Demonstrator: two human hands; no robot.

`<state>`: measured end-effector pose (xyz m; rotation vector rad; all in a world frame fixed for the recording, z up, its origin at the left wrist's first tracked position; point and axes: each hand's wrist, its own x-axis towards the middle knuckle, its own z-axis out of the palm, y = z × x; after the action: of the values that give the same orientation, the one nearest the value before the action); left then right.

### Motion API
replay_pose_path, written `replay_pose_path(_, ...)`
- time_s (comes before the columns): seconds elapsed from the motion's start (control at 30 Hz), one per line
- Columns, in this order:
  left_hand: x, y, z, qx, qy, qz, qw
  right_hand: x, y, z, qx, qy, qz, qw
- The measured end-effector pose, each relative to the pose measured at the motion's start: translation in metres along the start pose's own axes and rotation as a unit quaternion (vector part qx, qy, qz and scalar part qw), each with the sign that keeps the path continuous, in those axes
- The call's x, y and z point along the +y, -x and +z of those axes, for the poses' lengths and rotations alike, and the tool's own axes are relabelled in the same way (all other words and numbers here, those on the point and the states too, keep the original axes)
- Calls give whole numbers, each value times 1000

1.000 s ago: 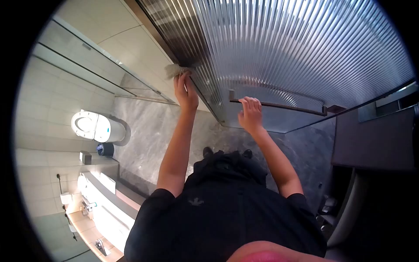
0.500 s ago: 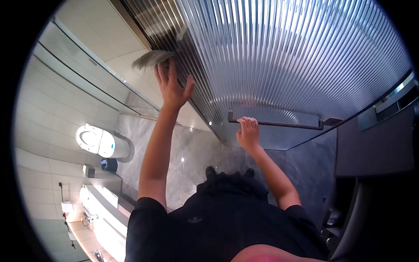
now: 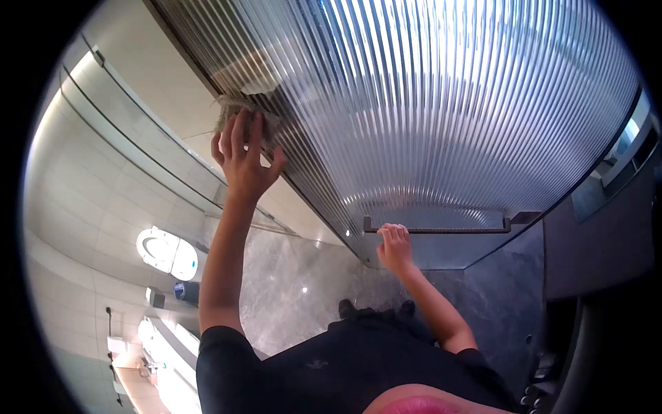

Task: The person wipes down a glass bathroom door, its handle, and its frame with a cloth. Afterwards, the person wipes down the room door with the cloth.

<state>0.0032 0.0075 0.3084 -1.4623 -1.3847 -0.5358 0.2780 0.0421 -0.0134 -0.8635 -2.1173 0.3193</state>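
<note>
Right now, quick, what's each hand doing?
Left hand: open, fingers spread against the cloth by the ribbed glass door's edge.
Right hand: closed, fingers curled over the door's handle.

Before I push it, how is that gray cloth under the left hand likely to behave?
The gray cloth will probably be floppy, since it bunches under the spread fingers of the left hand. It's likely light for its size, as it looks thin and frayed at the edge. It may crumple or fold rather than slide flat when pushed.
</note>
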Motion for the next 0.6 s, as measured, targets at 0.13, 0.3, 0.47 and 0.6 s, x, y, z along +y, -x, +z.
replay_pose_path(0.13, 0, 8, 3, -14, 123, -26, 992, 0, 0, -3, 1, -21, -3, 1000)
replay_pose_path(0.3, 3, 15, 13, 22, 185, -41, 982, 5, 1, 1, 5, -44, 10, 999)
replay_pose_path(0.47, 4, 14, 19, 29, 161, -17, 986, 3, 3, -2, 4, -19, 7, 1000)
replay_pose_path(0.6, 5, 6, 31, 50, 193, 0, 980, 16, -7, 0, -65, 9, 31, 997)
